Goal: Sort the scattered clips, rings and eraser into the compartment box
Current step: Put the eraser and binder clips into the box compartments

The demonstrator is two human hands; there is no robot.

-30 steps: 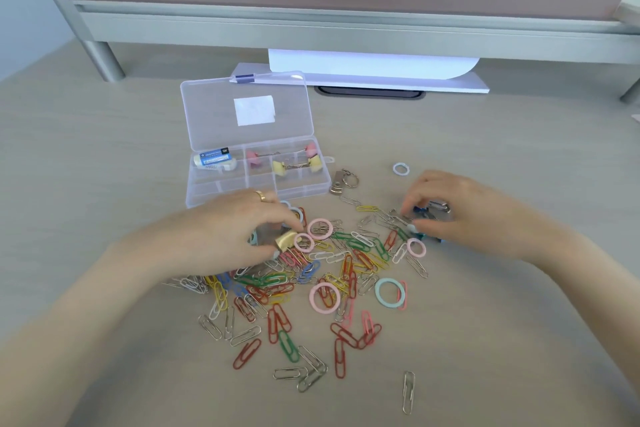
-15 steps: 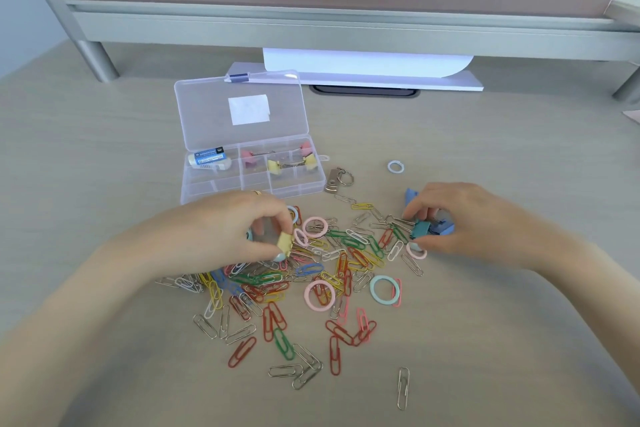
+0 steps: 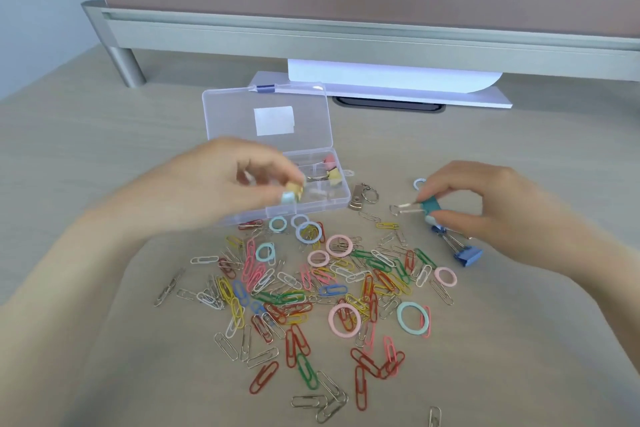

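Compartment box (image 3: 311,208), one, clear plastic, lid (image 3: 266,114) lying open behind it, is sitting on the surface (image 3: 104,156) just beyond the scattered pile. Two binder clips, one pink (image 3: 329,159) and one yellow (image 3: 334,176), are lying in its far right compartment.

Left hand (image 3: 221,180), one, is hovering over the box front, its fingers (image 3: 277,166) pinching one yellow clip (image 3: 295,188).

Right hand (image 3: 474,198), one, is holding one teal binder clip (image 3: 431,205) above the surface, fingers clamped on its body, wire handles pointing left.

Blue binder clip (image 3: 467,255), one, is lying just below that hand.

Rings: nine showing. Three pink (image 3: 338,245) (image 3: 344,320) (image 3: 445,276) plus a smaller pink (image 3: 318,257), three teal (image 3: 277,224) (image 3: 264,251) (image 3: 412,318), two pale blue (image 3: 309,231) (image 3: 419,183).

Paper clips (image 3: 301,291), mixed colours, are overlapping too thickly to count.

Key ring with metal tag (image 3: 362,196), one, is resting beside the box.
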